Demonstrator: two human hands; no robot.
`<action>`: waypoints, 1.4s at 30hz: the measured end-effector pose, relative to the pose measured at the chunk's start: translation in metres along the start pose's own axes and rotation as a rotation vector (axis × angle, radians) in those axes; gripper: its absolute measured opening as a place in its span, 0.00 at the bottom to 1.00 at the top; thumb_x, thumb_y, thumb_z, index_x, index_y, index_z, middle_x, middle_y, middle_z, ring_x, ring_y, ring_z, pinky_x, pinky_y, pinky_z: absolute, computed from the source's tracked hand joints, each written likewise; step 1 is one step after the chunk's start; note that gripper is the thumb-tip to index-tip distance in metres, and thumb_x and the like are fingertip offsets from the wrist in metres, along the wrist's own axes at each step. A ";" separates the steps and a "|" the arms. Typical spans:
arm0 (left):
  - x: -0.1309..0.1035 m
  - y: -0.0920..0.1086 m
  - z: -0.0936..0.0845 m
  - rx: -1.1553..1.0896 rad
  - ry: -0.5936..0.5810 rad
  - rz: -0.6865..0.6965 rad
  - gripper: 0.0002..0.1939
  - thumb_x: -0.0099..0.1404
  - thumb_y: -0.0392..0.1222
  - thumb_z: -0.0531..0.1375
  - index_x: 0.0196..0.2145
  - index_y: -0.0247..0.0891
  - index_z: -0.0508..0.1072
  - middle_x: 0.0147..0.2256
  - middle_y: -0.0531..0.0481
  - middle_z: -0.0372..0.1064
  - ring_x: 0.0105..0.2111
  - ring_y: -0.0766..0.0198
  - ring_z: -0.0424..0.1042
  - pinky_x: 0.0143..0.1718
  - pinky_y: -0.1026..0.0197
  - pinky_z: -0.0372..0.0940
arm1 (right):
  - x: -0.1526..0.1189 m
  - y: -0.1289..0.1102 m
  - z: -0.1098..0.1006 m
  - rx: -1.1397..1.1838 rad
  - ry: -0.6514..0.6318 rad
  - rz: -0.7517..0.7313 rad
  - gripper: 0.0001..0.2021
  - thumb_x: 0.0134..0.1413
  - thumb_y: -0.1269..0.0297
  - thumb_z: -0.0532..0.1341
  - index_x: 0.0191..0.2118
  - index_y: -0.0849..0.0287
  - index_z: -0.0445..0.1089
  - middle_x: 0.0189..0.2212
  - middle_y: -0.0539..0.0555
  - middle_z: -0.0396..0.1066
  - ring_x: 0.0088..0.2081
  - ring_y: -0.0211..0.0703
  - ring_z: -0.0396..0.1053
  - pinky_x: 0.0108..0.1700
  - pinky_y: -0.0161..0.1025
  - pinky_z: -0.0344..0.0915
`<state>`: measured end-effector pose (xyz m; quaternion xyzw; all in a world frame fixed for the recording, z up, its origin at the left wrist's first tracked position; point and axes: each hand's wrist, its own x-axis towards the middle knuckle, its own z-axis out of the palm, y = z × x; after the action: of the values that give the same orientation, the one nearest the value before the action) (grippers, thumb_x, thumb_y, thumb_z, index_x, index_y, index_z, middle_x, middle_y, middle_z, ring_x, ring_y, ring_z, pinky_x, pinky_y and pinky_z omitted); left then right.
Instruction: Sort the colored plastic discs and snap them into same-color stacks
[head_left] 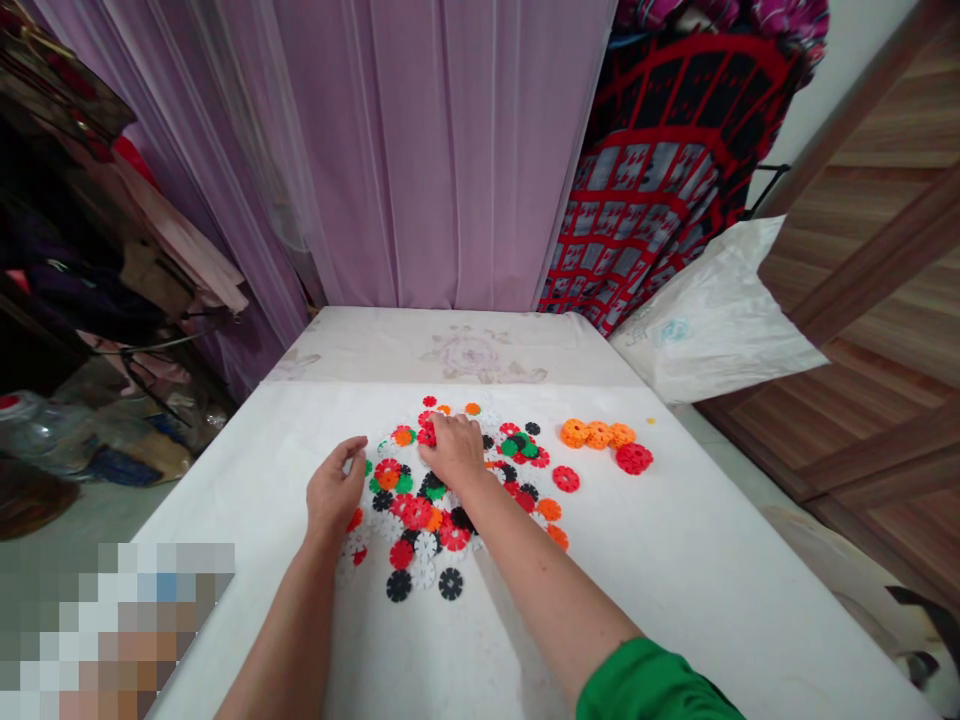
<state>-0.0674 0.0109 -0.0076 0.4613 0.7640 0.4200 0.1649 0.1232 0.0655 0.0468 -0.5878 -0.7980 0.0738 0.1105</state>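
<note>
Slotted discs (417, 512) in red, orange, green, black and white, spread as a loose pile on a white table (675, 590); clock directions are as the person sees them, twelve lying away from the body. The right hand (456, 452) reaches over the pile's twelve o'clock side, palm down, fingers bent and directed toward ten o'clock. A red disc (426, 433) lies at its fingertips, on the hand's nine o'clock side; the fingers hide part of it, so whether it is pinched or merely touched cannot be told. The left hand (334, 490) stands at the pile's nine o'clock edge, half open, thumb and fingers parted, with nothing in its grasp; the nearest discs are just beside its fingers, toward three o'clock. Most discs lie flat, one face up, their slots radiating evenly; being round, each has no long axis. Many overlap. Two black discs (398, 585) mark the six o'clock edge, a white disc (424, 573) between them. Apart from the pile, toward two o'clock, orange stacks (598, 434) form a row of three whose long axis runs from nine to three o'clock. A red stack (634, 459) sits just beside the row's right end, toward five o'clock. Between row and pile lies a single flat red piece (566, 479). Beyond the table hangs a lilac curtain (435, 150).
</note>
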 end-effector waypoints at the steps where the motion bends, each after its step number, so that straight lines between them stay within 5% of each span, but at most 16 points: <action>1: 0.000 0.000 0.000 -0.002 -0.008 0.002 0.16 0.65 0.47 0.56 0.46 0.47 0.78 0.47 0.52 0.80 0.48 0.59 0.77 0.54 0.56 0.67 | 0.000 0.000 0.000 0.019 0.013 -0.002 0.17 0.59 0.59 0.61 0.53 0.55 0.70 0.47 0.57 0.78 0.52 0.52 0.70 0.53 0.45 0.61; 7: 0.000 0.000 -0.001 0.002 -0.006 -0.002 0.16 0.65 0.48 0.56 0.47 0.48 0.78 0.46 0.52 0.80 0.48 0.59 0.77 0.53 0.58 0.68 | -0.018 0.034 -0.002 0.248 0.164 0.023 0.26 0.56 0.62 0.62 0.60 0.54 0.66 0.51 0.55 0.77 0.52 0.49 0.72 0.55 0.44 0.65; 15: 0.002 0.001 -0.004 0.112 -0.024 0.016 0.16 0.64 0.49 0.57 0.46 0.48 0.79 0.43 0.51 0.81 0.42 0.57 0.78 0.45 0.57 0.70 | -0.095 0.159 -0.009 0.479 0.471 0.285 0.29 0.51 0.57 0.62 0.61 0.52 0.65 0.49 0.54 0.78 0.44 0.48 0.76 0.49 0.49 0.72; 18: 0.004 0.001 -0.005 0.140 -0.029 0.012 0.17 0.63 0.49 0.58 0.47 0.48 0.79 0.43 0.50 0.81 0.42 0.56 0.78 0.45 0.56 0.70 | -0.117 0.187 -0.006 0.462 0.498 0.329 0.31 0.50 0.56 0.62 0.61 0.53 0.64 0.47 0.56 0.78 0.44 0.50 0.76 0.49 0.51 0.72; 25: 0.003 0.008 -0.009 0.203 -0.044 0.014 0.17 0.64 0.49 0.57 0.47 0.47 0.80 0.43 0.49 0.80 0.42 0.54 0.78 0.43 0.55 0.70 | -0.129 0.190 0.010 0.384 0.510 0.258 0.31 0.49 0.60 0.61 0.61 0.55 0.65 0.46 0.56 0.79 0.47 0.49 0.76 0.52 0.50 0.71; 42: 0.004 0.003 -0.007 0.185 -0.054 0.027 0.18 0.64 0.53 0.56 0.47 0.48 0.79 0.43 0.49 0.80 0.45 0.53 0.77 0.45 0.54 0.69 | -0.127 0.189 0.009 0.264 0.476 0.242 0.28 0.51 0.61 0.62 0.60 0.56 0.67 0.46 0.57 0.79 0.47 0.50 0.76 0.52 0.49 0.70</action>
<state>-0.0724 0.0113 -0.0009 0.4959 0.7885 0.3372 0.1365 0.3306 0.0010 -0.0204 -0.6599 -0.6575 0.0496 0.3602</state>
